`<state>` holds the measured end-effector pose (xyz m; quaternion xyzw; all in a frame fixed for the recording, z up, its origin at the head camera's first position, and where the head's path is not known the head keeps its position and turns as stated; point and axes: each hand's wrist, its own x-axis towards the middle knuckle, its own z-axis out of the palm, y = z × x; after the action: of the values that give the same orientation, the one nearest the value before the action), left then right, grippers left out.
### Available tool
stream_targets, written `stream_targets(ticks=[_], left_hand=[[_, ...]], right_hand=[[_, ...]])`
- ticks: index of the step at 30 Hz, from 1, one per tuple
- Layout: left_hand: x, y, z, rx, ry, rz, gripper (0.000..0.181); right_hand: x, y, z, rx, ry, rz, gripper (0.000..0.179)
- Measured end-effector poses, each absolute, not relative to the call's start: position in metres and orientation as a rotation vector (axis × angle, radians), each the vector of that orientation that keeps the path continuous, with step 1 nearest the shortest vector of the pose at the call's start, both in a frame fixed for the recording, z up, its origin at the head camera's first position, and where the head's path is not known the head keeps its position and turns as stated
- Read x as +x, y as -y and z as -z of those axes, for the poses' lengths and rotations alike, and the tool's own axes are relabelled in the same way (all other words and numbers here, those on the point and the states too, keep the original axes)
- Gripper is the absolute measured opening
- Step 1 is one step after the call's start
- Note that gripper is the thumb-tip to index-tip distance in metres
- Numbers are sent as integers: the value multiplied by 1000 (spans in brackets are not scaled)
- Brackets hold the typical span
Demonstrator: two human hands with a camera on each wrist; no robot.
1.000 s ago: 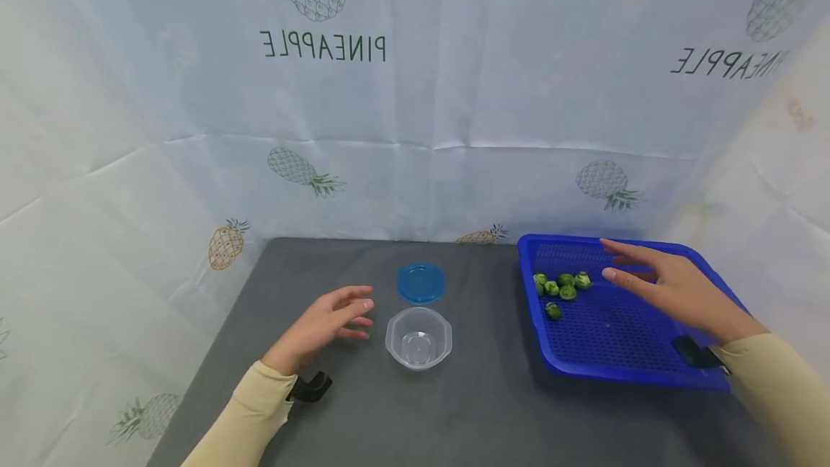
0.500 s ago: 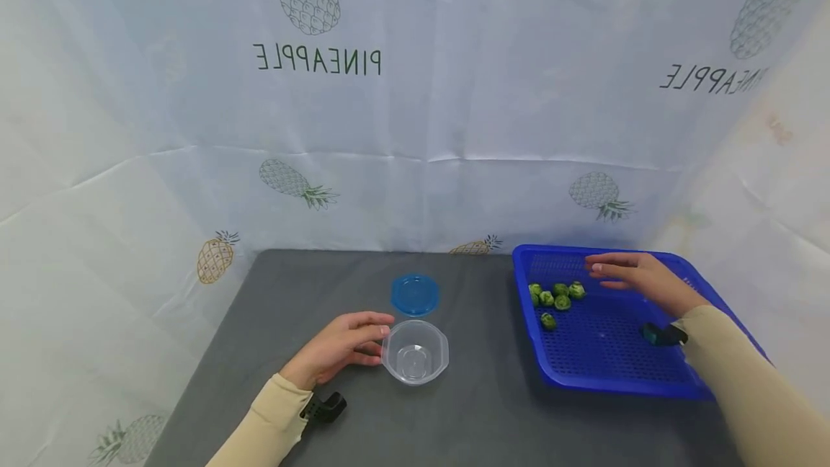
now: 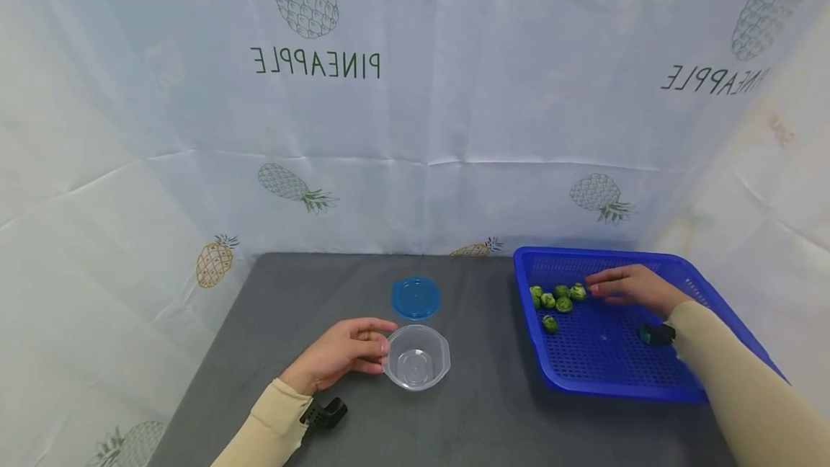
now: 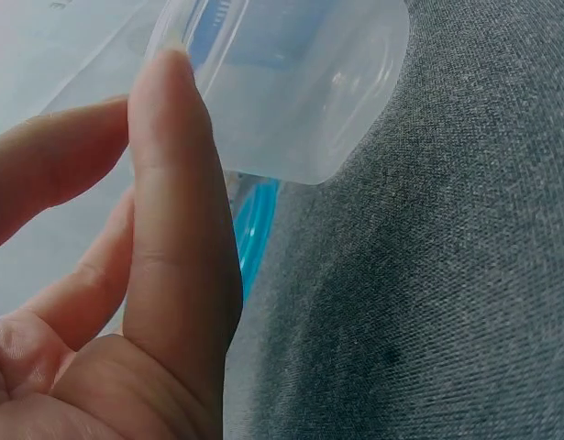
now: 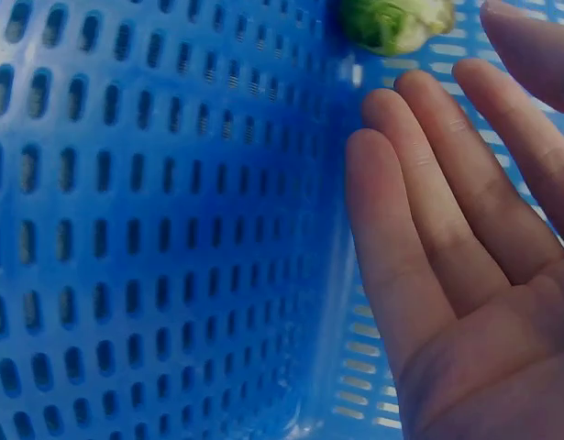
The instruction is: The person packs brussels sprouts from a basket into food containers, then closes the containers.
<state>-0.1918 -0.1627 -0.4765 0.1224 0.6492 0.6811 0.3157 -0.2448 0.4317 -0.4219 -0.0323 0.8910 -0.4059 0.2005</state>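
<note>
Head view: one clear container (image 3: 416, 366), upright, lower centre of the frame; one blue lid (image 3: 416, 298), lying flat just above it in the frame; one blue basket (image 3: 606, 352), right of centre; one grey table (image 3: 480, 402) beneath all three. Brussels sprouts (image 3: 563, 305): at least six, in the basket's left part, five or more clustered and one set apart below; the leftmost may be two. Hands: two. Left hand (image 3: 340, 353), lower centre-left, fingers curved at the container's left side, thumb on the rim, grasping it. Right hand (image 3: 632, 285), over the basket's upper middle, fingertips just beside the rightmost sprout, fingers extended and released. Sleeves (image 3: 266, 420): two, beige. Black wrist devices (image 3: 324, 414): two. Backdrop cloth (image 3: 447, 107): one word, PINEAPPLE, printed twice, mirrored.

Left wrist view: thumb tip overlapping the container's rim at upper left, a detail small in the head view; container wall in profile, top centre; only a curved edge of the lid shows behind.

Right wrist view: one sprout only, top edge right of centre, beyond the fingertips with a gap; four straight fingers and a separate thumb; slotted basket wall filling the left half.
</note>
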Motion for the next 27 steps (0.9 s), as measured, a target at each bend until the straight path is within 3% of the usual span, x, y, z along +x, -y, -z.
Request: stream_targets(ticks=[27], left_hand=[[-194,164,485,316,-1633,-1830,54]], right_hand=[[-249,-421,441,-16,-2603,1045,57]])
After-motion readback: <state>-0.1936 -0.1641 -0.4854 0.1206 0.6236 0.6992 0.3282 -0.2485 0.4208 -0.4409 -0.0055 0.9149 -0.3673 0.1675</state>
